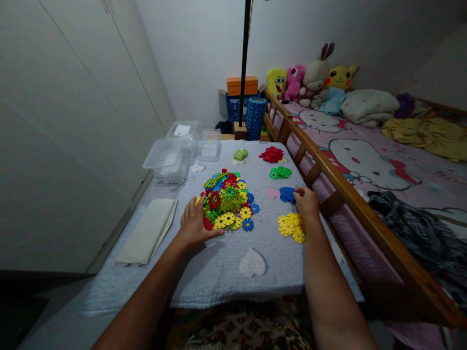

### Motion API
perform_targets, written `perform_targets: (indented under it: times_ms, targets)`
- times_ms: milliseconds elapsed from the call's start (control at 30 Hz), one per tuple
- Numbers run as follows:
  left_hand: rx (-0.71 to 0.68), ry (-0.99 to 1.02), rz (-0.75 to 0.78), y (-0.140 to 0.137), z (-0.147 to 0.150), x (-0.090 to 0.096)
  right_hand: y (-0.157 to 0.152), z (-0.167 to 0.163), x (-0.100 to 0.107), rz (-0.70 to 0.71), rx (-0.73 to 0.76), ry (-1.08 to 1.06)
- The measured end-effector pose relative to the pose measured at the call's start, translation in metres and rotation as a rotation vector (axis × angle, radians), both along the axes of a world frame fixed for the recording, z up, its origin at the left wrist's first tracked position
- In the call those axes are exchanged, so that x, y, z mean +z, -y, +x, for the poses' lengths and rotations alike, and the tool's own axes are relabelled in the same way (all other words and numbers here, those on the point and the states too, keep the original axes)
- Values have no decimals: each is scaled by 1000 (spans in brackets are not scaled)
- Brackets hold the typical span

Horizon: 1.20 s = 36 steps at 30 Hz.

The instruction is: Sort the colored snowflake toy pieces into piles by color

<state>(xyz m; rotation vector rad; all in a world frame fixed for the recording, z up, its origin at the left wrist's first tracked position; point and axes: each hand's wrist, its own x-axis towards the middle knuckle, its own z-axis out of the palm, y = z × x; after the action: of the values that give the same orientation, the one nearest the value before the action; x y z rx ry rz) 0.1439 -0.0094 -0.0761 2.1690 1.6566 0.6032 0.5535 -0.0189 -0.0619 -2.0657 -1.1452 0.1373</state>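
Blue discs (286,194) flat by right hand (308,201)

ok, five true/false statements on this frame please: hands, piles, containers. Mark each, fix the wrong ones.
1. The right hand is at the blue pile. True.
2. The left hand is at the left side of the mixed-color pile. True.
3. The yellow pile lies farther from the person than the blue pile. False: it lies nearer.
4. The red pile sits on the bed. False: it is on the cloth-covered table, beyond the darker green pile.
5. The clear plastic containers are toward the table's far left. True.
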Motion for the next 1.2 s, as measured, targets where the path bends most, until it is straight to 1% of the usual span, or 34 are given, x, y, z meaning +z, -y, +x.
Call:
perform_targets:
  times_ms: [133,200,267,333,433,500,533,600,700,800,1033,1133,1200]
  targets:
    - [-36,-66,39,17,14,1,2,2,-7,-14,-17,86]
    - [-20,-89,52,23,22,3,2,0,-5,5,-44,144]
    - [3,-97,66,26,30,6,1,-9,0,36,-30,160]
    - [14,-96,90,28,35,8,-2,-25,6,49,71,112]
    - [-20,-106,155,28,41,10,-8,-65,12,14,335,-3]
    - [-60,-121,200,27,44,11,-10,-95,13,-8,498,-13]
    - [-76,-128,216,26,46,10,-11,-110,12,-6,553,2]
    - [-91,-138,232,24,48,10,-10,-135,9,2,605,59]
    - [-78,-140,223,20,48,7,-8,-157,3,-1,586,152]
    - [-74,-123,198,15,47,5,-8,-165,0,-19,568,209]
    - [-64,-85,204,-2,45,4,-18,-167,0,-35,592,210]
    - [-60,-63,218,-10,45,4,-21,-164,-3,19,584,161]
    - [-50,-50,220,-14,47,5,-21,-159,-5,57,547,137]
